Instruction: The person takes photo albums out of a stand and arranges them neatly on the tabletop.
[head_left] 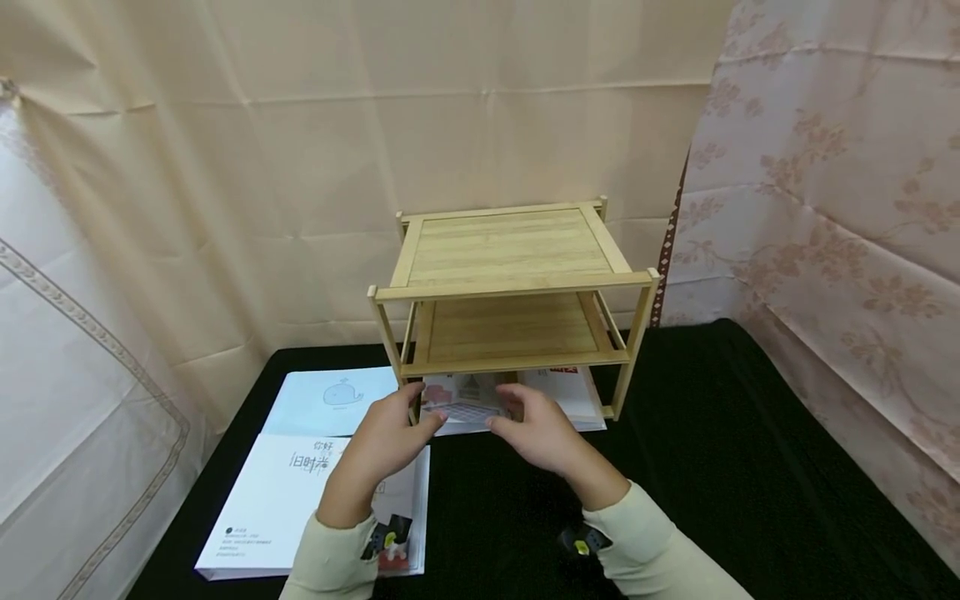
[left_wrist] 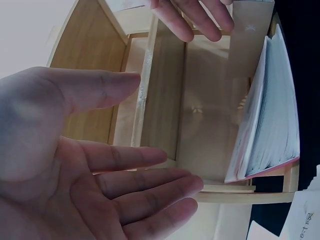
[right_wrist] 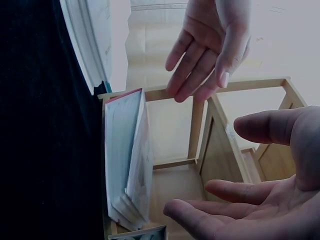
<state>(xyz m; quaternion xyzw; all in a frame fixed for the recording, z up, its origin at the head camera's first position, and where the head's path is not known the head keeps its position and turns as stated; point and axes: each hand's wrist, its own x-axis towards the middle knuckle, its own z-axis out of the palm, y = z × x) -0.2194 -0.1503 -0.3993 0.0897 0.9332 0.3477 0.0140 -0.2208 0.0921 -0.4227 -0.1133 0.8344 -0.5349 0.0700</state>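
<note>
My left hand (head_left: 390, 433) is held in front of the left side of a two-tier wooden rack (head_left: 517, 250), fingers spread and nearly straight. Facing it, my right hand (head_left: 543, 429) has its fingers extended and slightly bent. Nothing is held in either palm. Between them, under the lower shelf, lies a thick book (head_left: 468, 408) with a pictured cover. Its page edges show in the left wrist view, where the book (left_wrist: 272, 110) rests in the bottom of the rack. Beside it in the head view is a white cover with a red mark (head_left: 570, 398), partly hidden by the shelf.
Left of the rack lie a pale blue book (head_left: 307, 400) with a whale drawing and, nearer me, a white book (head_left: 270, 500) with Chinese characters. A black cloth (head_left: 712, 467) covers the table. Beige curtain (head_left: 300, 167) hangs behind, and floral fabric (head_left: 840, 208) on the right.
</note>
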